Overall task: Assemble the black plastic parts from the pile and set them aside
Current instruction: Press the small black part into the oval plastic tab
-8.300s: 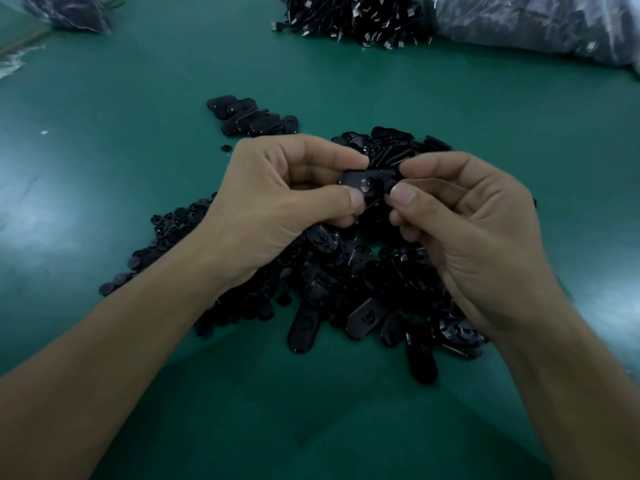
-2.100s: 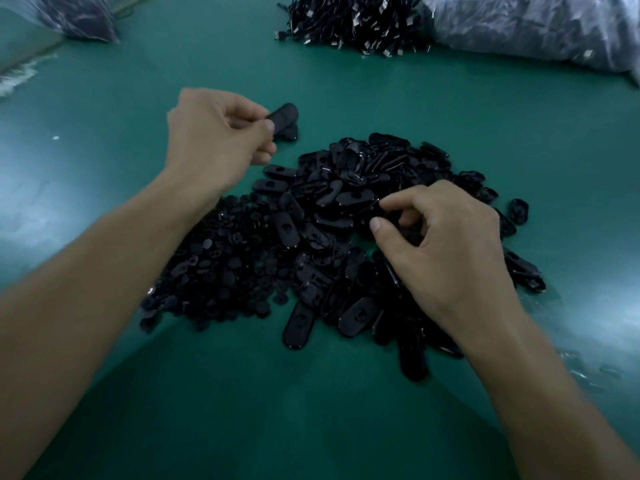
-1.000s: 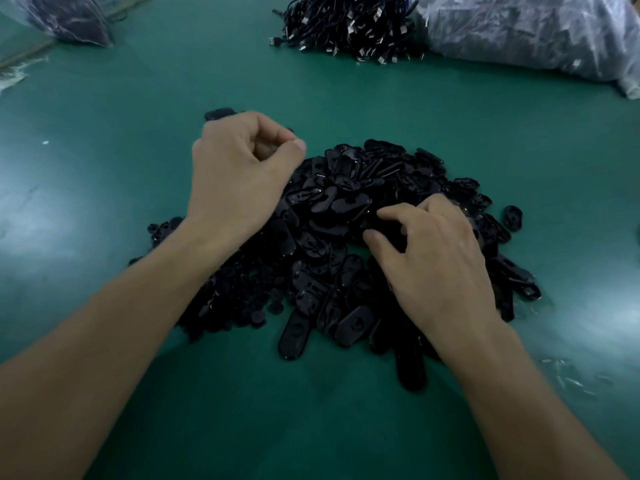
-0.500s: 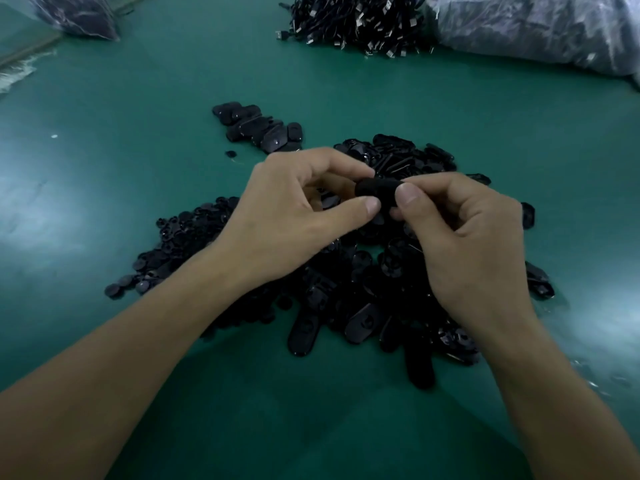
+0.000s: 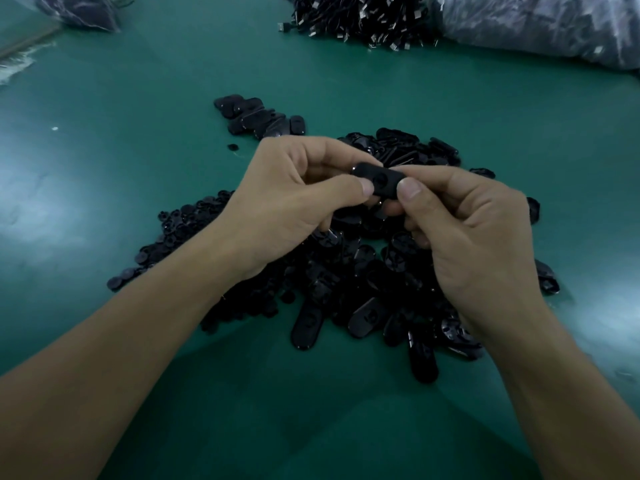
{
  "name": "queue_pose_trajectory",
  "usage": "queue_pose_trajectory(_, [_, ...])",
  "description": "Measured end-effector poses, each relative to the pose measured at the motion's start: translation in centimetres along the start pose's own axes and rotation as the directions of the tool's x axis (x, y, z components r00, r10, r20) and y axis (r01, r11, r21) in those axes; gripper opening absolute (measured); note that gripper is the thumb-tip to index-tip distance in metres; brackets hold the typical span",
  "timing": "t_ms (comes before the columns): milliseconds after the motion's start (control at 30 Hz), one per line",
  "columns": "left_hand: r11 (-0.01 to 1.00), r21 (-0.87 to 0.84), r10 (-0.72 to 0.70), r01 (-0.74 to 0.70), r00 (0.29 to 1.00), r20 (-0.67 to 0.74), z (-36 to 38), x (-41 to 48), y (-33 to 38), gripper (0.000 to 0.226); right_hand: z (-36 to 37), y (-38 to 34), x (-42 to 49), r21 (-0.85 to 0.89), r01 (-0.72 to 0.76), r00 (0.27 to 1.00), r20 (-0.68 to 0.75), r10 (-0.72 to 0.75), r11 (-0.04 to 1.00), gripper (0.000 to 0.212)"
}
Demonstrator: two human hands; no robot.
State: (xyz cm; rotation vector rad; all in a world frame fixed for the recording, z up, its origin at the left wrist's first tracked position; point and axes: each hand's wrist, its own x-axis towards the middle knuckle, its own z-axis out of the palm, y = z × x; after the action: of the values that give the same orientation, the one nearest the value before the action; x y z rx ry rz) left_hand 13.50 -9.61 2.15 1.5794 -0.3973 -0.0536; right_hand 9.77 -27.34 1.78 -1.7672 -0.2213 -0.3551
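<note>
A: State surface and stock.
B: Green table [image 5: 138, 98]; clear bag [image 5: 536, 26] at the far right edge; main pile of black plastic parts [image 5: 346, 278] at centre, partly under both forearms.
A: Hands?
B: Left hand [image 5: 287, 202] and right hand [image 5: 474, 237] meet above the pile; small separate cluster [image 5: 258, 117] lies beyond the left hand, apart from the pile.
A: Grip?
B: Each hand pinches one end of a single oblong black part [image 5: 379, 180] between thumb and forefinger; the part is clear of the pile.
</note>
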Motion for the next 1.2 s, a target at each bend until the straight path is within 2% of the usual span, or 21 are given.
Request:
queue_pose_trajectory(100, [1.0, 0.011, -0.01, 0.011, 1.0, -0.028, -0.1, 0.1, -0.1, 0.014, 0.1, -0.1, -0.1, -0.006, 0.001, 1.0, 0.002, -0.001, 1.0, 0.018])
queue_pose_trajectory(167, [0.999, 0.021, -0.023, 0.026, 0.993, -0.12, -0.2, 0.4, -0.1, 0.013, 0.2, 0.1, -0.1, -0.051, -0.001, 1.0, -0.022, 0.0, 0.999, 0.018])
queue_pose_trajectory(267, [0.999, 0.013, -0.041, 0.047, 0.952, -0.303, -0.8, 0.9, -0.2, 0.012, 0.4, 0.5, -0.5, -0.257, 0.024, 0.999, -0.028, -0.032, 0.966, 0.016])
queue_pose_trajectory(400, [0.997, 0.0, -0.064, 0.073, 0.879, -0.472, -2.0, 1.5, -0.3, 0.013, 1.2, 0.3, -0.9, -0.514, 0.132, 0.979, 0.202, -0.03, 0.847, 0.013])
queue_pose_trajectory(533, [0.997, -0.002, -0.071, 0.083, 0.843, -0.534, -2.4, 1.7, -0.5, 0.013, 2.9, -1.3, -0.6, -0.628, 0.292, 0.896, 0.443, 0.022, 0.721, 0.019])
queue_pose_trajectory(700, [0.997, 0.006, -0.064, 0.081, 0.834, -0.548, -2.2, 1.8, -0.5, 0.01, 5.2, -3.2, -0.3, -0.716, 0.387, 0.834, 0.54, 0.109, 0.582, 0.035])
queue_pose_trajectory(767, [0.997, 0.019, -0.054, 0.078, 0.83, -0.556, -2.2, 1.8, -0.5, 0.008, 5.9, -3.5, -0.4, -0.734, 0.416, 0.828, 0.55, 0.11, 0.537, 0.031])
queue_pose_trajectory(900, [0.997, 0.029, -0.046, 0.074, 0.834, -0.55, -2.3, 1.8, -0.6, 0.006, 6.4, -3.3, -0.9, -0.722, 0.398, 0.839, 0.537, 0.095, 0.566, 0.011])
queue_pose_trajectory(1133, [0.997, 0.065, -0.003, 0.044, 0.847, -0.531, -2.3, 1.9, -0.8, 0.007, 6.8, -2.9, -0.6, -0.677, 0.316, 0.864, 0.495, 0.092, 0.664, 0.012])
queue_pose_trajectory(1200, [0.997, 0.071, 0.006, 0.036, 0.85, -0.527, -2.4, 1.9, -0.9, 0.008, 6.5, -2.8, -0.2, -0.623, 0.283, 0.879, 0.472, 0.063, 0.729, 0.012])
